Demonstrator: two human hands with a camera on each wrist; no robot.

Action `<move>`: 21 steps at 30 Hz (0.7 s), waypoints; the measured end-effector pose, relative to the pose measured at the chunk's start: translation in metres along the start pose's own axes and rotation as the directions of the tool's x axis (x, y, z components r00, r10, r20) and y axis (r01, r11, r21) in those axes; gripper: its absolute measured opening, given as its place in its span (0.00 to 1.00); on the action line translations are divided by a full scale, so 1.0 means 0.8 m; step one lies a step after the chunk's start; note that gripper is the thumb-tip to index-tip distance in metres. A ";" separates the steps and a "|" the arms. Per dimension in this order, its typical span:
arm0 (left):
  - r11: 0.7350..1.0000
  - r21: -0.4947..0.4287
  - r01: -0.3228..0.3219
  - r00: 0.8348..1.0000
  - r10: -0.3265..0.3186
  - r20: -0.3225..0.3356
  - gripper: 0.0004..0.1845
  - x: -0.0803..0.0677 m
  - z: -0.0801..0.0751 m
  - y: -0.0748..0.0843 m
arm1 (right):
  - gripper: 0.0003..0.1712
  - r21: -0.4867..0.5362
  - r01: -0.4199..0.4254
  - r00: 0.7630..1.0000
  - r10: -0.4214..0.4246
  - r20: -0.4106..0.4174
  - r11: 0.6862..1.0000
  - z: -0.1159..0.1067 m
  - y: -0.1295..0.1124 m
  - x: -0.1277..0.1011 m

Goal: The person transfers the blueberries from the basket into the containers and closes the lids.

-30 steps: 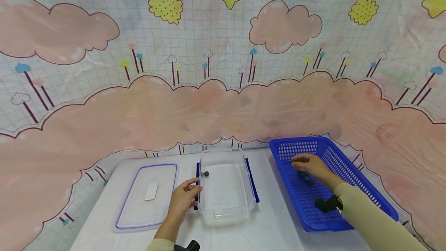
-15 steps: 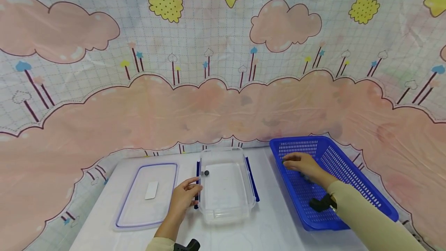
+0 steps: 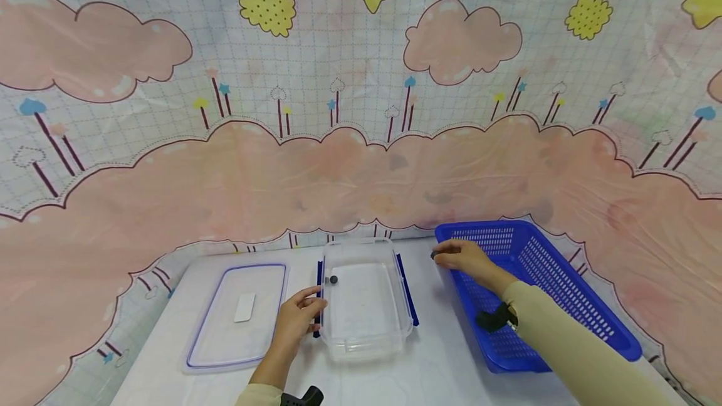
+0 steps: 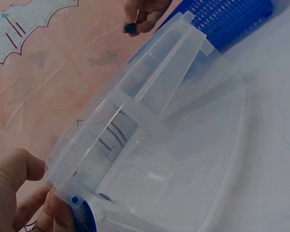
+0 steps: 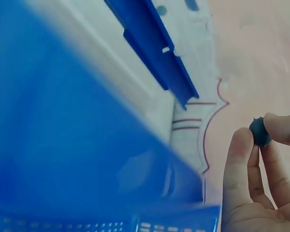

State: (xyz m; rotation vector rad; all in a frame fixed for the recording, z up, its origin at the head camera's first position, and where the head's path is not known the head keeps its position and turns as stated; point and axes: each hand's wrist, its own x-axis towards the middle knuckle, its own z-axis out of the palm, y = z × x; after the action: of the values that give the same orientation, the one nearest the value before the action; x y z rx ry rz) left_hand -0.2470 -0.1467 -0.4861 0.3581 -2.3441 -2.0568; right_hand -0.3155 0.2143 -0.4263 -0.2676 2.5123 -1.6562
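Note:
My right hand (image 3: pixel 465 259) pinches a small dark round blueberry (image 5: pixel 260 132) between thumb and fingertips, over the left rim of the blue basket (image 3: pixel 555 281). The left wrist view also shows this berry, beyond the container. My left hand (image 3: pixel 296 318) holds the left edge of a clear plastic container (image 3: pixel 366 306), its fingers at the rim beside a blue side latch (image 4: pixel 85 217). Inside that container, near its left wall, lies one dark blueberry (image 3: pixel 334 279). My right arm and hand cover part of the basket's floor.
A clear lid (image 3: pixel 217 331) with a blue seal and a white label (image 3: pixel 244 307) lies flat on the white table (image 3: pixel 440 356), left of the container. Behind the table hangs a printed cloth (image 3: pixel 338 187). Blue latches (image 3: pixel 407 290) stick out from the container's sides.
My right hand has moved left and up from inside the basket to its left rim, carrying the blueberry. My left hand and the container stay in place.

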 end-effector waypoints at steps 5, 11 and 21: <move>1.000 -0.002 -0.002 1.000 0.002 -0.001 0.24 -0.001 0.000 -0.001 | 0.21 0.030 -0.002 1.000 0.002 0.021 1.000 0.018 -0.009 0.012; 1.000 -0.009 -0.005 1.000 0.005 -0.005 0.23 -0.001 0.000 -0.002 | 0.21 0.082 -0.005 0.999 0.002 0.046 0.997 0.041 -0.020 0.025; 1.000 -0.025 -0.007 1.000 0.007 0.000 0.23 -0.001 0.001 -0.002 | 0.19 0.110 -0.005 0.997 -0.004 0.083 0.994 0.078 -0.034 0.043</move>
State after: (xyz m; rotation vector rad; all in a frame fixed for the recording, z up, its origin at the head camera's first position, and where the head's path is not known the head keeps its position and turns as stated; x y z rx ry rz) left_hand -0.2457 -0.1460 -0.4875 0.3497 -2.3135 -2.0814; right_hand -0.3347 0.1405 -0.4263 -0.3177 2.3518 -1.7381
